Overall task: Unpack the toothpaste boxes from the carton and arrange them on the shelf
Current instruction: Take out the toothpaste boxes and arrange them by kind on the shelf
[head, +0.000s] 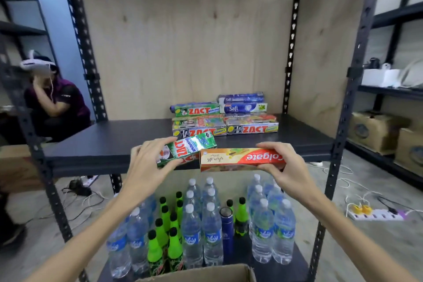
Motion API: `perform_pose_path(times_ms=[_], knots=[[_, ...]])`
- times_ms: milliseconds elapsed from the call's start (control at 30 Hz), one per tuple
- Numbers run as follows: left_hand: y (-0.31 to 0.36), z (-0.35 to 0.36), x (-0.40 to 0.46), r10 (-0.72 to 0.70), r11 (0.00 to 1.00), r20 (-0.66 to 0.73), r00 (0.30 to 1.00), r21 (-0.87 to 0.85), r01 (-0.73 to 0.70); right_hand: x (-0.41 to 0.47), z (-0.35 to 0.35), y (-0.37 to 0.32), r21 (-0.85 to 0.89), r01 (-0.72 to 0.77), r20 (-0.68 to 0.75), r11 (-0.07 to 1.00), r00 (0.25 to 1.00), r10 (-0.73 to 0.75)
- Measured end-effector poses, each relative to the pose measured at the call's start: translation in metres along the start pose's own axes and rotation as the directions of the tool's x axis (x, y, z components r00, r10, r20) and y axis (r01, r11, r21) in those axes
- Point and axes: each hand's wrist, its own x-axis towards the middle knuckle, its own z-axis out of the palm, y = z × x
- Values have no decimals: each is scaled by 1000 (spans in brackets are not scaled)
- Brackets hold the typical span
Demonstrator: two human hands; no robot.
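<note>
Glossy green card catches the light on the long ZACT Whitening toothpaste box (pixel 187 147) that the left hand (pixel 146 162) holds at its near-left end, thumb below and fingers curled over the top, the box tilted up toward the far right above the near edge of the black metal shelf (pixel 128 137). Just to its right, the right hand (pixel 283 162) pinches the orange-and-red Colgate toothpaste box (pixel 242 159) at its right end, fingers over the top and thumb beneath, the box lying level and the logo reading upside down. The two boxes' inner ends are close; whether they touch cannot be told.

Farther back on the shelf sit stacked ZACT cartons (pixel 225 125) with blue Safi boxes (pixel 242 103) behind them. The open brown cardboard carton (pixel 201 273) shows at the near bottom edge.

Such boxes look light and fairly stiff, but thin-walled: squeezing the broad faces could dent them, so holding across the narrow edges near an end seems safest. The shiny coating may be a little slippery.
</note>
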Motion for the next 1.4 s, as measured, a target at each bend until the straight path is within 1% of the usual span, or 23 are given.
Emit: perform_pose_path(times_ms=[133,200,367,433,600,700,800,833,933,967,1067,1133,1233,1333,1400], knots=[[-2,11,57,7,997,-25,1000,72,-5,47,-6,8,-33,-28,-12,999,1000,27],[-7,21,85,-24,995,-22,999,100,26,72,-7,18,-64,-42,-3,997,999,42],[-25,55,142,-149,979,77,986,151,137,132,-5,57,-188,-74,-24,979,997,71],[-31,69,159,-168,976,110,980,161,150,152,-3,72,-215,-120,-15,969,993,120],[-52,105,194,-153,978,147,977,167,128,194,5,109,-220,-211,-45,952,977,207],[-64,122,206,-139,983,157,978,141,117,213,9,128,-286,-271,-33,919,961,273],[-74,132,214,-78,990,175,981,133,55,229,13,145,-351,-296,9,888,947,320],[-77,134,217,-92,988,190,977,142,65,234,15,150,-371,-289,23,882,947,320],[-85,132,226,-205,971,247,947,171,166,248,20,159,-422,-261,57,869,948,312],[-86,132,228,-223,968,263,939,170,183,251,22,160,-428,-256,62,867,948,311],[-87,135,231,-236,968,291,927,151,199,258,29,160,-432,-255,63,865,948,311],[-89,138,231,-252,967,296,921,107,230,259,34,160,-436,-266,60,860,944,323],[-87,135,230,-261,956,302,917,-51,289,260,37,160,-475,-262,57,840,944,326],[-89,133,231,-279,936,310,909,-124,329,265,38,157,-538,-263,67,801,934,351],[-97,131,232,-281,907,315,906,-221,358,268,41,158,-580,-261,94,771,919,382]])
